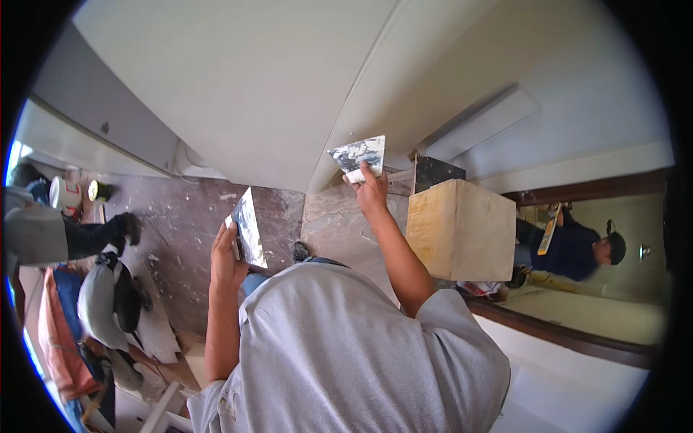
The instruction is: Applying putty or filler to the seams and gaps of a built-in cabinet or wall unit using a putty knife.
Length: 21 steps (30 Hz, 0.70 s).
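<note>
My left hand (pixel 227 265) grips a wide putty knife (pixel 249 229), held over the spattered floor with its blade tilted up. The blade has pale smears along one edge. In front of a pale wall (pixel 253 79), my right hand (pixel 372 195) is closed on a second wide putty knife (pixel 361 153), its blade coated with white filler. That blade is close to the wall corner; whether it touches the surface, I cannot tell.
A tan box (pixel 462 231) stands close by my right arm. Beyond it, a person in a dark top (pixel 577 249) holds a yellow tool in a doorway. At left are another person's legs (pixel 94 234), a white bucket (pixel 65 193) and piled clothes (pixel 61 328).
</note>
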Motion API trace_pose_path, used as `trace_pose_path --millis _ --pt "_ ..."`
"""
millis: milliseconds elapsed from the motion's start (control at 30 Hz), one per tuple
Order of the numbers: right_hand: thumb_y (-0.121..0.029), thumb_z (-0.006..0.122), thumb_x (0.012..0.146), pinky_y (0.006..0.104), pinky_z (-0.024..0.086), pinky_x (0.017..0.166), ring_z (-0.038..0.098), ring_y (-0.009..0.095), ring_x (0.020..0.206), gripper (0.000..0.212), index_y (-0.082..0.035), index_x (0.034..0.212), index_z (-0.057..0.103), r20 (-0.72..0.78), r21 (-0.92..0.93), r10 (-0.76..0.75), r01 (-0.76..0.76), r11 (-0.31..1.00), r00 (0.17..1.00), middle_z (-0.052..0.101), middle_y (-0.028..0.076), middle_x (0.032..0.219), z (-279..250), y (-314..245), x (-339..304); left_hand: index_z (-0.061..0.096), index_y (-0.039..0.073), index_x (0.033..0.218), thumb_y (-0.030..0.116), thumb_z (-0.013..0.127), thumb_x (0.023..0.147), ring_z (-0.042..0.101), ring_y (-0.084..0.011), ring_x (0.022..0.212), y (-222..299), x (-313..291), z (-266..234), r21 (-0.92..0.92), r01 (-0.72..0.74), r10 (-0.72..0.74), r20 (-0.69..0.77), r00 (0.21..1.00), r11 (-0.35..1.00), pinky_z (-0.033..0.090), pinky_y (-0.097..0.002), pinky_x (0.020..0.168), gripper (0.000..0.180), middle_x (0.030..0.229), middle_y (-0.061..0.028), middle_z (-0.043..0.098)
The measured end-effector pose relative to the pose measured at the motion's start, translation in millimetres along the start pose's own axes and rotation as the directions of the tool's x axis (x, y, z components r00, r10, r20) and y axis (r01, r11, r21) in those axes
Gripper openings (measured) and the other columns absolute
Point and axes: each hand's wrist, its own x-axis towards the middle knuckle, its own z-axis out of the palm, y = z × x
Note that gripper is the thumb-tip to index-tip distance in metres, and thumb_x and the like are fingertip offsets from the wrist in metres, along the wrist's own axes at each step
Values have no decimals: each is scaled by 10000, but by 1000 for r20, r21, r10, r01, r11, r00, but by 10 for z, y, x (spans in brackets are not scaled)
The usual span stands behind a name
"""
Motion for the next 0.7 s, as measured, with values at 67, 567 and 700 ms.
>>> trace_pose_path --millis 67,567,700 --pt "-98 675 984 504 628 828 664 272 1119 385 -148 1339 535 -12 57 2 -1 998 1000 636 60 1272 -42 61 96 575 65 1298 185 507 1066 709 -127 835 -6 -3 -12 8 2 -2 15 1000 1000 594 -286 715 270 1056 -31 701" --pt "-114 680 990 493 593 882 657 260 1140 325 -177 1293 582 98 320 -21 -11 947 995 652 27 1280 -377 320 596 556 32 1312 175 500 1061 701 -184 919 140 -46 -37 42 -26 25 36 999 999 589 -344 796 294 1111 -68 688" --pt "-160 643 1012 533 546 950 629 272 1191 336 -163 1338 563 89 364 3 -36 931 996 641 65 1303 -246 577 687 560 52 1306 184 487 1054 696 -207 963 174 -156 -70 54 -32 33 -30 999 998 599 -385 824 293 1101 -82 676"
